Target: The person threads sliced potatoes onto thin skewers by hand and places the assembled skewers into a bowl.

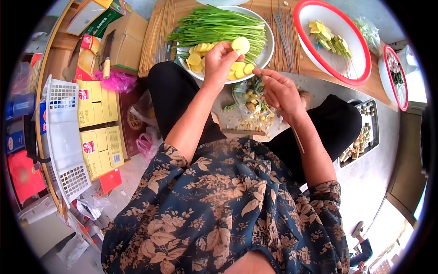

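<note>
Between the thumb and fingers of my left hand (220,64) is a round yellow slice (241,44), held up over a white plate (270,45). My right hand (280,91) is pinched on a thin skewer (298,139), whose lower length shows beside the forearm; its tip near the slice is hard to make out. On the plate lie long green stalks (219,27) and several more yellow slices (194,60). Bare skewers (157,34) lie on the wooden table to the left of the plate, and others to its right.
A red-rimmed bowl (297,23) with skewered pieces and a smaller red-rimmed bowl (387,73) stand at right. Below is a black tray (376,132) of pieces. At left are cardboard boxes (128,41), a knife (106,66) and a white basket (64,137). Scraps cover the floor.
</note>
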Demonstrator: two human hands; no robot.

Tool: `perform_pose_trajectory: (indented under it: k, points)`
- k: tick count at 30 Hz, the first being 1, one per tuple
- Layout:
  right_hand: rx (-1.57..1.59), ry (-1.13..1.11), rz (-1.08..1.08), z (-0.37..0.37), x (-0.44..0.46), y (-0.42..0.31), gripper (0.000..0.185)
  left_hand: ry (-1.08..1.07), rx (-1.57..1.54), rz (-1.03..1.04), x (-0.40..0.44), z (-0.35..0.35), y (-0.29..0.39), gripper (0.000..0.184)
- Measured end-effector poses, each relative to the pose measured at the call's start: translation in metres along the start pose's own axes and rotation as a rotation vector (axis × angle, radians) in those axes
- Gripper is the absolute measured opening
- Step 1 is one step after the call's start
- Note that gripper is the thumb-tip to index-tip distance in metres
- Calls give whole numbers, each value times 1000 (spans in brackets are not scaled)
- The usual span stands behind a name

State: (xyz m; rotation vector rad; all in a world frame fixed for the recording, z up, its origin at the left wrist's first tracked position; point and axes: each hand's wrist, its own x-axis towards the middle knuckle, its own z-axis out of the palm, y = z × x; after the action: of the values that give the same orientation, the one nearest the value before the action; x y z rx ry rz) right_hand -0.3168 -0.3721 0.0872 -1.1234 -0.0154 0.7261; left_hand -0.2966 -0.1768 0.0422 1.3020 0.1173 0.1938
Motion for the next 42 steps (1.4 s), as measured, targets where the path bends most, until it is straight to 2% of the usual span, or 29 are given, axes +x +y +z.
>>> perform_pose_trajectory:
  k: [4, 6, 7, 9, 10, 11, 13, 15, 17, 18, 23, 25, 28, 32, 34, 42]
  points:
    - [30, -16, 11, -1, -1, 0, 26, -26, -22, -16, 2, 1, -1, 13]
    - [262, -139, 58, -8, 1, -2, 26, -23, -31, -23, 1, 0, -3, 13]
    - [262, -138, 60, -6, 1, 0, 26, -33, -28, -30, 2, -1, -4, 14]
    - [-256, 73, -42, 2, 1, 5, 27, -40, -26, -32, 3, -1, -6, 15]
    - [-64, 30, 25, 5, -2, 2, 28, -54, -25, -39, 2, 0, -5, 15]
    - [-65, 29, 26, 1, 0, 2, 28, -68, -23, -47, 1, 1, -5, 16]
    - [265, -124, 66, -11, 7, 1, 28, -82, -28, -61, -5, 8, -4, 17]
    - [268, -133, 71, -11, 7, 1, 27, -85, -27, -69, -4, 8, -5, 18]
    - [-162, 41, -9, -2, 4, 2, 30, -86, -53, -146, -2, 8, -4, 18]
    - [-251, 61, -39, -2, 4, 6, 30, -82, -54, -144, -1, 7, -4, 18]
    - [-328, 86, -86, -2, 5, 11, 27, 1, -142, -307, 2, 1, -3, 15]
    - [-330, 79, -109, -8, 8, 15, 25, -28, -164, -333, 4, -1, 0, 15]
    - [-555, 100, -172, -9, 10, 21, 23, -37, -192, -382, 2, 2, 6, 14]
    - [-551, 107, -199, -7, 12, 22, 24, 8, -159, -442, 3, 1, 7, 12]
    - [-422, 150, -98, -4, 11, 17, 25, 4, -137, -435, 3, 2, 6, 12]
    - [-523, 236, -182, -7, 20, 23, 27, -31, -164, -482, -4, 8, -6, 11]
